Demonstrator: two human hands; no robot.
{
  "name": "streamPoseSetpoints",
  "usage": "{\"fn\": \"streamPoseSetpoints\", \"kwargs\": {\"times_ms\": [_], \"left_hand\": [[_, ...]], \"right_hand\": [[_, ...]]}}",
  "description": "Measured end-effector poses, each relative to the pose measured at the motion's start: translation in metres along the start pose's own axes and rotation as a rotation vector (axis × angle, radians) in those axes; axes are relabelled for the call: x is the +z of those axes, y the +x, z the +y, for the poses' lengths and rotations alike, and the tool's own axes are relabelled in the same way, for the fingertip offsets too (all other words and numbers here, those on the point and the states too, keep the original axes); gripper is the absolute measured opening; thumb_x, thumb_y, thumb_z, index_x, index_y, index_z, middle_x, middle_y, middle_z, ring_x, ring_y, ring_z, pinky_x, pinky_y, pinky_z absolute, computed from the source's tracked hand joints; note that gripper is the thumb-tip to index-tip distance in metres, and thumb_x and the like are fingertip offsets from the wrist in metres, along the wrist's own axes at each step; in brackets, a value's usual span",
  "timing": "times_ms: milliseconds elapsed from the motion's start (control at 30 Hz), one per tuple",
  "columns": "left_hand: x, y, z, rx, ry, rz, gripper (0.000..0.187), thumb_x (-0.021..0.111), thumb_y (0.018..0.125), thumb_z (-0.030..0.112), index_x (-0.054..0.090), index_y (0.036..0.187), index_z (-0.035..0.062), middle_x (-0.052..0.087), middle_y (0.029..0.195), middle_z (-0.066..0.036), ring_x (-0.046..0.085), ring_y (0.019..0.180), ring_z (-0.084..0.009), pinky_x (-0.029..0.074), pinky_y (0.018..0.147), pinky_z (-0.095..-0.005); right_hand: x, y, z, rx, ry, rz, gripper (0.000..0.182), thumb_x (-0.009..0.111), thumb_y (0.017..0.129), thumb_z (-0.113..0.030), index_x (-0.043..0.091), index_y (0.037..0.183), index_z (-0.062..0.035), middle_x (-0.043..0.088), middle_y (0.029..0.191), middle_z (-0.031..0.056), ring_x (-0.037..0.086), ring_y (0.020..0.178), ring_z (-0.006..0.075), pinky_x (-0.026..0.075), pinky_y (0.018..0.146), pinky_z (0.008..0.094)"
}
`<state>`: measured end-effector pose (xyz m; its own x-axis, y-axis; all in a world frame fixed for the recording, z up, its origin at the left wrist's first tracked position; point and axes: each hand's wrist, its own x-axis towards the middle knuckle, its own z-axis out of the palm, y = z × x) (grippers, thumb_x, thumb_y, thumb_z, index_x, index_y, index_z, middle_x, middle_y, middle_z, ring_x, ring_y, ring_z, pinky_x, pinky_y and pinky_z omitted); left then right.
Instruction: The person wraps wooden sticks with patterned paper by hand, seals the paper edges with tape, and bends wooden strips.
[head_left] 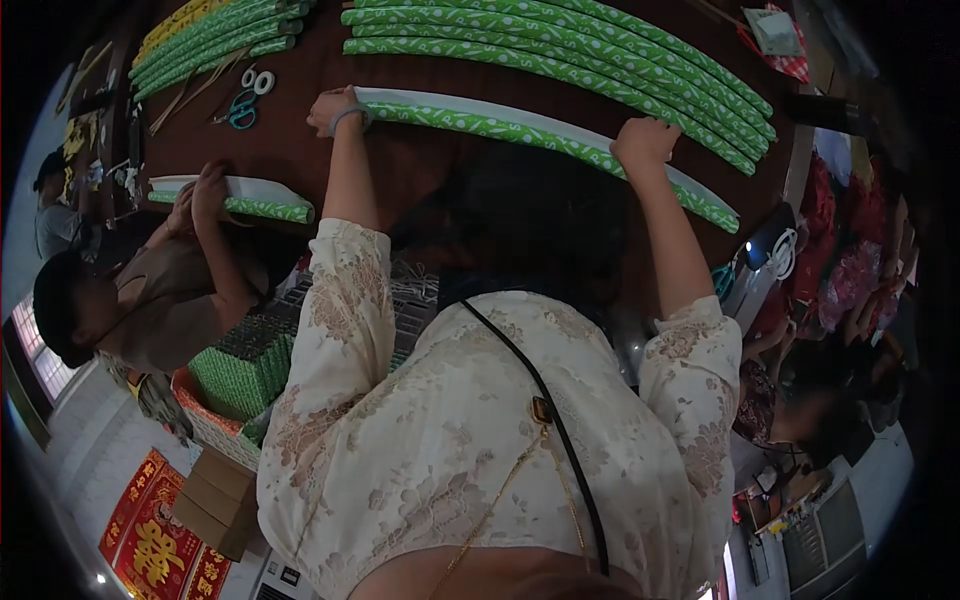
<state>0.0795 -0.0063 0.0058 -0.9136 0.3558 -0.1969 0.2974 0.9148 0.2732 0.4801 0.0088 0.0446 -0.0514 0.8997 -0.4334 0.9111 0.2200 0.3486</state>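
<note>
A long roll of green patterned wrapping paper (480, 120) lies across the brown table in front of me, a white strip of its reverse side showing along the far edge. At its left end my left hand (335, 110), with a band at the wrist, has its fingers closed on the paper. Farther along to the right, my right hand (645, 147) grips the same roll with bent fingers; the fingertips are partly hidden. Just beyond lie several finished-looking green rolls (560, 62) side by side. Teal-handled scissors (242, 110) and white tape rolls (258, 80) rest left of my left hand.
At the left, a co-worker in a dark cap (65, 305) handles a shorter green roll (270, 207). More green and yellow rolls (205, 45) lie at the back left. A basket (215, 425) of green bundles stands beside me. Red plastic-wrapped items (850, 240) are at the right.
</note>
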Motion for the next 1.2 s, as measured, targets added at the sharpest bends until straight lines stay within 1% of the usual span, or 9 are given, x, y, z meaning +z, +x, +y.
{"fn": "streamPoseSetpoints", "kwargs": {"times_ms": [200,267,500,600,700,767,900,1033,1200], "left_hand": [[-0.011,-0.005,0.011,-0.109,0.043,-0.025,0.032,0.07,0.069,0.037,0.066,0.095,0.0197,0.041,0.125,-0.009,0.041,0.114,-0.0261,0.039,0.092,-0.0452],[-0.014,-0.003,0.01,-0.146,-0.089,0.048,0.053,0.077,0.06,0.039,0.059,0.106,0.0196,0.039,0.127,-0.01,0.039,0.116,-0.0265,0.039,0.092,-0.0451],[-0.03,0.021,0.0,-0.197,-0.079,-0.164,0.07,0.082,0.051,0.041,0.054,0.111,0.0178,0.046,0.121,-0.009,0.041,0.115,-0.0256,0.039,0.093,-0.0453],[-0.019,0.036,-0.007,-0.028,-0.005,-0.212,0.062,0.08,0.055,0.039,0.056,0.107,0.0163,0.05,0.117,-0.007,0.045,0.112,-0.0249,0.039,0.092,-0.0448],[-0.014,0.013,0.002,0.26,0.191,0.012,0.045,0.075,0.063,0.033,0.059,0.102,0.0152,0.054,0.112,-0.006,0.049,0.106,-0.0255,0.042,0.086,-0.0441],[-0.01,-0.016,0.016,0.699,0.107,0.21,0.03,0.068,0.071,0.027,0.061,0.096,0.0118,0.063,0.092,-0.006,0.057,0.091,-0.025,0.046,0.075,-0.0401],[0.015,-0.085,0.035,1.134,-0.143,0.111,0.023,0.068,0.07,0.029,0.062,0.083,0.0106,0.063,0.075,-0.004,0.058,0.077,-0.0242,0.046,0.067,-0.0388],[0.028,-0.152,0.053,1.14,-0.065,-0.293,0.025,0.07,0.067,0.032,0.062,0.08,0.0121,0.063,0.073,-0.003,0.059,0.074,-0.0234,0.046,0.065,-0.0371],[0.05,-0.184,0.066,1.132,0.048,-0.39,0.03,0.073,0.062,0.035,0.061,0.079,0.0128,0.063,0.074,-0.002,0.059,0.077,-0.0218,0.045,0.065,-0.0368]], "right_hand": [[-0.004,-0.004,0.0,-0.032,0.028,-0.044,0.01,0.057,0.074,-0.015,0.066,0.076,-0.0088,0.061,0.078,0.0076,0.055,0.078,0.0255,0.031,0.068,0.0384],[0.003,-0.003,0.0,-0.029,0.026,-0.004,0.01,0.057,0.074,-0.014,0.066,0.076,-0.0087,0.061,0.078,0.0075,0.055,0.077,0.0256,0.031,0.068,0.0385],[0.003,-0.003,-0.002,-0.012,0.021,0.028,0.011,0.057,0.074,-0.014,0.065,0.077,-0.0081,0.06,0.08,0.0086,0.054,0.078,0.0256,0.032,0.068,0.0387],[0.006,-0.005,-0.002,-0.01,0.033,0.084,0.011,0.058,0.074,-0.014,0.065,0.079,-0.0082,0.061,0.081,0.0091,0.054,0.079,0.026,0.033,0.069,0.0392],[0.004,-0.002,-0.003,-0.002,0.024,0.011,0.01,0.061,0.072,-0.012,0.065,0.08,-0.0081,0.06,0.082,0.0095,0.054,0.081,0.0267,0.033,0.071,0.0393],[0.003,-0.003,-0.004,-0.002,0.032,0.014,0.01,0.062,0.071,-0.012,0.065,0.08,-0.008,0.06,0.082,0.0098,0.054,0.082,0.0269,0.034,0.072,0.0394],[0.008,0.0,-0.004,0.002,0.045,0.001,0.01,0.064,0.071,-0.012,0.065,0.079,-0.0076,0.06,0.083,0.0105,0.053,0.085,0.0275,0.034,0.074,0.0401],[0.0,-0.005,-0.003,-0.015,0.037,-0.016,0.011,0.063,0.071,-0.012,0.065,0.081,-0.0074,0.06,0.085,0.0109,0.053,0.086,0.0279,0.035,0.075,0.0408],[0.01,-0.002,-0.005,0.003,0.004,0.067,0.017,0.055,0.074,-0.019,0.066,0.078,-0.0076,0.061,0.082,0.0096,0.055,0.085,0.0266,0.034,0.076,0.039]]}}
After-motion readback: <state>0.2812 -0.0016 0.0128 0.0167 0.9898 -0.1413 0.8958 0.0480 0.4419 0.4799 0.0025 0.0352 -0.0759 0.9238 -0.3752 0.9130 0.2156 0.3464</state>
